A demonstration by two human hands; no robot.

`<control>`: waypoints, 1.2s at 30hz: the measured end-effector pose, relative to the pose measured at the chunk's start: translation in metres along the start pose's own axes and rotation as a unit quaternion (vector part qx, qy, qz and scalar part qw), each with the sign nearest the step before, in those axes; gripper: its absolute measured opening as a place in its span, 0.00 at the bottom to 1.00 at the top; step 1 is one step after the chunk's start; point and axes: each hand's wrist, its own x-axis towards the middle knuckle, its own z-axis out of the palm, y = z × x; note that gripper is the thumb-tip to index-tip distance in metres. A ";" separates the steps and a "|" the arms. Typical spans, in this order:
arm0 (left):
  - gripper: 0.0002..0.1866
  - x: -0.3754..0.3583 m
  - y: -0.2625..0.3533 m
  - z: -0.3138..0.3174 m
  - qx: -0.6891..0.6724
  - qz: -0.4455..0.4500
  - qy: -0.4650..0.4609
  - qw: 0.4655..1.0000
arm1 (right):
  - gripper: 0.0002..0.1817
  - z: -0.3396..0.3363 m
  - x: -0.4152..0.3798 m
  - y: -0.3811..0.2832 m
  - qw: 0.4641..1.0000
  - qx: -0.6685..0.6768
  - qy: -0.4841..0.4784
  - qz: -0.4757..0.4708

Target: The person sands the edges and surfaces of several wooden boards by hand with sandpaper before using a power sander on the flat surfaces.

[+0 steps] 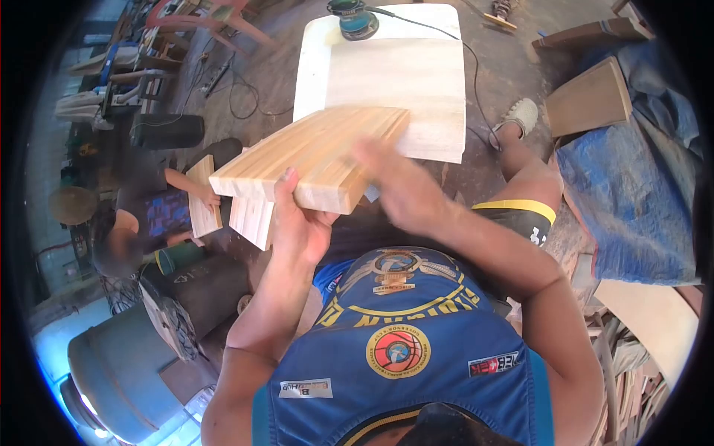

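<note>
A thick light-wood board with striped, glued-up strips is held up in front of me, tilted. My left hand grips its near edge, with the thumb on the edge face and the fingers underneath. My right hand is at the board's right side, smeared by motion, so its fingers do not show clearly. A small pale scrap shows beside it; I cannot make out what it is. Below the board's left end is another pale wood piece, partly hidden.
A white table ahead bears a large pale panel and a corded sander. At left another person holds a wooden board. Blue tarp and a wood panel lie right. A cord trails across the floor.
</note>
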 end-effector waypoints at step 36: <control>0.43 0.014 0.019 -0.076 -0.098 -0.079 -0.271 0.954 | 0.37 -0.010 0.010 -0.009 0.993 0.020 -0.111 -0.039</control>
